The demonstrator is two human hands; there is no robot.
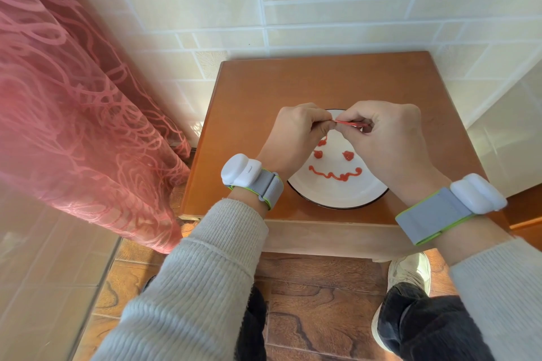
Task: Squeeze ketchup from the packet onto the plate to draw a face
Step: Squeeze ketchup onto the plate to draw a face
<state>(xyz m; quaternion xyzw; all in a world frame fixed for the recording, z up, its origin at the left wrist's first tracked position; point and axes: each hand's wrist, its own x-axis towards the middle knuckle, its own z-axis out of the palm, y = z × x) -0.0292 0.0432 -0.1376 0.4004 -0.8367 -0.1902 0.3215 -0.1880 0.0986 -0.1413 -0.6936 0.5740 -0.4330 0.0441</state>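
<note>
A white plate (337, 192) with a dark rim sits on a small wooden table (258, 91). Ketchup on it forms two blob eyes (318, 154) (347, 156) and a wavy smile (335, 174), plus a blob (322, 143) above the left eye. A thin red ketchup packet (349, 124) is pinched flat between my left hand (296, 135) and my right hand (387, 138), both held over the plate's far half. A thin ketchup strand hangs from the packet's left end to that upper blob. My hands hide the plate's far rim.
A pink patterned curtain (73, 102) hangs close to the table's left side. Tiled wall stands right behind the table. A pale surface (510, 141) adjoins the table on the right. My legs and a shoe (407, 272) are below the front edge.
</note>
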